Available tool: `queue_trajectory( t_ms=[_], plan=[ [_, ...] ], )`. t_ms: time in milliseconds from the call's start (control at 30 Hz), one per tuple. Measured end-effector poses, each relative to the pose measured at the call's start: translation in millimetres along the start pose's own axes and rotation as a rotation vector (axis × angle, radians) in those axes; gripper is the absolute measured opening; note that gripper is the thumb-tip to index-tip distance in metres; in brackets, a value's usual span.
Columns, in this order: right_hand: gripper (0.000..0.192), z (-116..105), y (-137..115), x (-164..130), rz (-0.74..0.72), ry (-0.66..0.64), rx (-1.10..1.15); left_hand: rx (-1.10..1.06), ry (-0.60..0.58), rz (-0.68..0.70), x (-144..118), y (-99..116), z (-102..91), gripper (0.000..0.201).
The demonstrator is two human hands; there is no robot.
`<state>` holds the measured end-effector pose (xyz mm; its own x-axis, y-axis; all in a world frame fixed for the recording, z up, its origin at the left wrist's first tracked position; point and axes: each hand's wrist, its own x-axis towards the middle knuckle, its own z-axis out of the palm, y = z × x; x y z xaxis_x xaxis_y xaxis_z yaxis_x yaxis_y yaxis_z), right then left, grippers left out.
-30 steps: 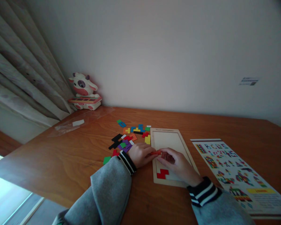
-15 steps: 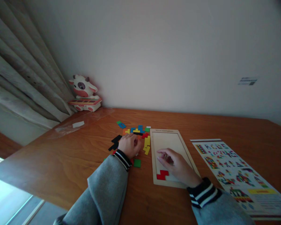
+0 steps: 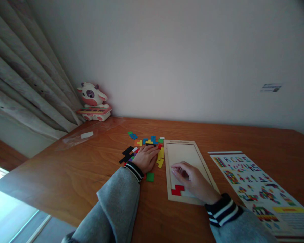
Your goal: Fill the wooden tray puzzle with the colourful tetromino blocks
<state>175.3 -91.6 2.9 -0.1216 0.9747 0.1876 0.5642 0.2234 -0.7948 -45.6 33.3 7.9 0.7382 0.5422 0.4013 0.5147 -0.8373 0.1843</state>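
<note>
My left hand lies palm down on a pile of coloured puzzle pieces left of a shallow wooden tray. Its fingers are spread over the pieces, and I see none held. Yellow pieces sit by its fingertips, black pieces by its thumb side, and a green piece lies near its wrist. My right hand rests inside the tray with its fingers loosely bent and its fingertips on the tray floor. A red piece lies in the tray's near left corner, beside that hand.
A printed sheet of coloured patterns lies to the right of the tray. A cow toy stands at the table's far left corner by the curtain. A clear plastic bag lies near it. The table's left edge runs diagonally.
My left hand left the tray edge, where it held a red piece with the right hand, and went to the pile. A green piece now lies near its wrist. My right hand stayed on the tray.
</note>
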Motion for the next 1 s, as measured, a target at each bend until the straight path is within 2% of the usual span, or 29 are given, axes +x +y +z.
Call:
queue_trajectory(
  t_ms=[100, 233, 400, 567, 733, 867, 1000],
  plan=[
    [0.027, 0, 1, 0, 0.000, -0.001, 0.001, 0.000, -0.016, -0.017, 0, 1, 1.9, 0.031],
    [0.026, 1, 3, -1, -0.010, -0.004, 0.013, 0.014, 0.033, -0.087, 1, -3, 2.6, 0.027],
    [0.026, 0, 2, -1, -0.001, -0.007, 0.008, 0.018, 0.036, -0.044, 0, -8, 6.3, 0.028],
    [0.027, 0, 2, -1, 0.004, -0.007, 0.013, -0.024, 0.067, -0.141, 1, -12, 10.3, 0.023],
    [0.027, 0, 2, -1, 0.007, -0.001, 0.027, -0.087, 0.092, -0.168, 1, -11, 11.8, 0.021],
    [0.027, 0, 1, -1, 0.010, -0.006, 0.027, -0.055, 0.061, -0.143, 1, -6, 9.2, 0.018],
    [0.026, 0, 0, -1, 0.008, -0.001, 0.026, -0.051, 0.016, -0.265, 1, -3, 4.5, 0.017]
  ],
)
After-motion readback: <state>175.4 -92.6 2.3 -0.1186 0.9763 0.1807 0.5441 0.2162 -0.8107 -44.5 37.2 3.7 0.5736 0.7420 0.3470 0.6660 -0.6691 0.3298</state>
